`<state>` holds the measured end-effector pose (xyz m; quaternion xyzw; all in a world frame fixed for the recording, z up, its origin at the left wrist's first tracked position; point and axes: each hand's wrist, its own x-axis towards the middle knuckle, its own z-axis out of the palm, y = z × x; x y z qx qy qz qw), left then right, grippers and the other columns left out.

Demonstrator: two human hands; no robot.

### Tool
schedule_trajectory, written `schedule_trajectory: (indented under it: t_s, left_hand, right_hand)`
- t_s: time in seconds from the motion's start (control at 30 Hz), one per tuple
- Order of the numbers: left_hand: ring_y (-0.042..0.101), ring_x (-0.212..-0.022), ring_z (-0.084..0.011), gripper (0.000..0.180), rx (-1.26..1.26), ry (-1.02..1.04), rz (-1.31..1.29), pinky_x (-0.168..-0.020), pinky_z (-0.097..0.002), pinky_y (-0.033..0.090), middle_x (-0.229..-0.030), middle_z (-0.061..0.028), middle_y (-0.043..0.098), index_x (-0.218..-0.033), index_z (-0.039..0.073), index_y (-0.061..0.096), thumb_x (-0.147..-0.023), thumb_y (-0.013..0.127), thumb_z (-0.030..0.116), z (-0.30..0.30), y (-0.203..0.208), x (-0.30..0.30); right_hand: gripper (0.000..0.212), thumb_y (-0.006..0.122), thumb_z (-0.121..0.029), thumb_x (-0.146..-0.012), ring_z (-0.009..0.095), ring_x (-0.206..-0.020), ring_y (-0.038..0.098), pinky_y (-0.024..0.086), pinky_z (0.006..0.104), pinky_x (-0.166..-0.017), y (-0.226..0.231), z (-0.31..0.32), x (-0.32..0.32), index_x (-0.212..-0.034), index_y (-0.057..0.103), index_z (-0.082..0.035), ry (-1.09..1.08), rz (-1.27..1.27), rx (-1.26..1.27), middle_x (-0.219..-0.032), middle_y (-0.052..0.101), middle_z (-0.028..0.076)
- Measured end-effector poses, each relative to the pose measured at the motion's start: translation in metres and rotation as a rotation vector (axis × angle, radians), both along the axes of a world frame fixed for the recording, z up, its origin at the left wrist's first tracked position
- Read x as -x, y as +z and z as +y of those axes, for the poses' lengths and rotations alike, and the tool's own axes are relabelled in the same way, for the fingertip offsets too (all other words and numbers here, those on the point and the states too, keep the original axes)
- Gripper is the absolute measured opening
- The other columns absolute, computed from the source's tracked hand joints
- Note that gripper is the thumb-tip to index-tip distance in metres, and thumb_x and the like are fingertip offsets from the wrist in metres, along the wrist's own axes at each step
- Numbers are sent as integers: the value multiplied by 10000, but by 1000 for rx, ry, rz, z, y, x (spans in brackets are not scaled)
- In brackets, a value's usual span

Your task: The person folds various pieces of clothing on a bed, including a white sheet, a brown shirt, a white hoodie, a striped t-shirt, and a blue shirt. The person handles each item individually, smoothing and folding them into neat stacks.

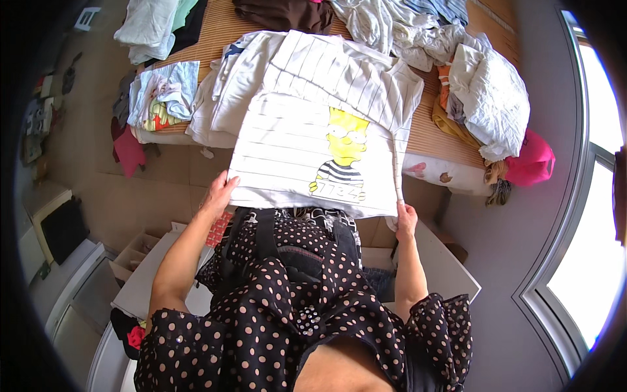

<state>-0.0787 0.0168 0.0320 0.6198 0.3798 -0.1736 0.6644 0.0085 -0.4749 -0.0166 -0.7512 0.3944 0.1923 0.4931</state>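
A white T-shirt (281, 150) with thin dark lines and a yellow cartoon figure printed on it is spread out in front of me. Its far part rests on the bed, and its near edge hangs stretched between my hands. My left hand (221, 193) pinches the near left corner, while my right hand (406, 221) grips the near right corner. Both hands are closed on the cloth. Beneath and to the left of it lie more white garments (238, 81), partly covered by the shirt.
The bed (209, 32) has an orange-brown striped cover. A folded light-blue garment pile (163, 95) lies at its left edge, a white heap (490, 98) at its right, beside a bright pink item (532, 159). A brown cloth (284, 14) is at the back. Windows (588, 255) stand right.
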Motion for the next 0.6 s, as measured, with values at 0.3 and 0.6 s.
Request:
schedule_trajectory:
  t_s: [0.3, 0.6]
  left_hand:
    - [474, -461, -81, 462, 95, 128, 69, -381, -197, 365, -722, -23, 532, -1258, 129, 344, -813, 467, 112, -9, 50, -43]
    - [508, -1004, -211, 440, 310, 541, -453, -835, -304, 415, -1133, -134, 486, -1272, 94, 307, -875, 420, 246, 15, 44, -231]
  right_hand:
    - [315, 469, -103, -818, 107, -444, 493, 409, 213, -398, 62, -9, -54, -1122, 476, -21, -63, 148, -552, -680, 537, 34]
    - [214, 504, -232, -852, 187, -711, 589, 490, 274, -619, 42, 30, -264, -976, 472, -60, -379, -304, -767, -818, 584, 85]
